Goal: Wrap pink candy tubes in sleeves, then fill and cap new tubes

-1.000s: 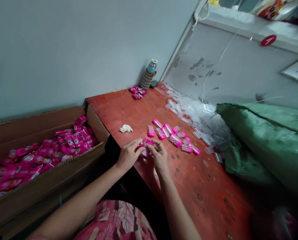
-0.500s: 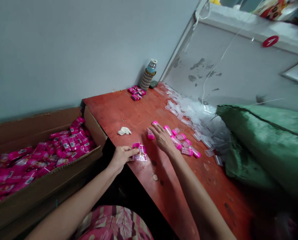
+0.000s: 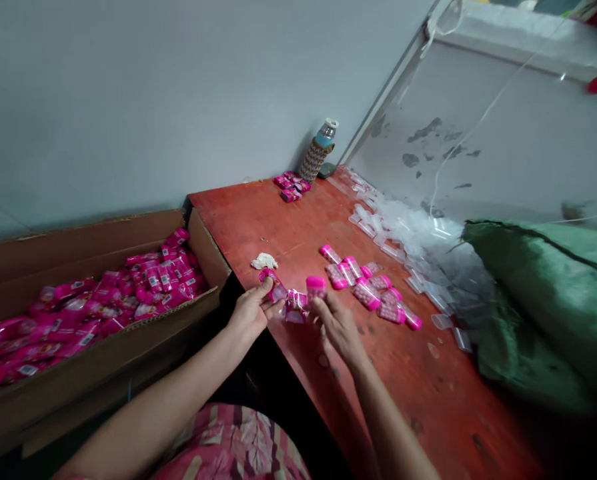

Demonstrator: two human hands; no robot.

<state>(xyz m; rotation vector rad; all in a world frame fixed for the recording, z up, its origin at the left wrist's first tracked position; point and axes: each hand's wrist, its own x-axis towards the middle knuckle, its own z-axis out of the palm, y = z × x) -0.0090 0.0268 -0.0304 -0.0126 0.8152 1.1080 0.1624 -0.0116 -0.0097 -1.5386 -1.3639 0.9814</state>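
- Pink-capped vial: upright, pinched in the right hand fingertips, just above the near-left part of the table. Grip is pressed together on the vial body, and only the tips hold it.
- Clear pink wrapper: just left of the vial, between the two hands, looks crumpled; can't tell if its mouth is open.
- Left hand: thumb and fingers pinching a small pink packet, wrapper edge touching or just beside the fingers; can't tell which.
- Risk: the fingertip grip on a smooth vial is shallow. A twist or bump against the wrapper could tip it out, and it would roll on the table.
- Risk: work sits near the table's near-left edge, with a dark gap between table and cardboard box. Anything dropped could go down the gap, not into the box.
- Risk: the limp wrapper may fold shut or snag the cap, so the vial jams or goes in skewed.
- Risk: the left hand has two things at once; its hold on either may slacken.
- Loose vials lie in a cluster just right of the right hand; a wrist sweep could scatter them toward the clear caps farther right.
- Green sack at right and bottle in the far corner are well apart, so low concern.
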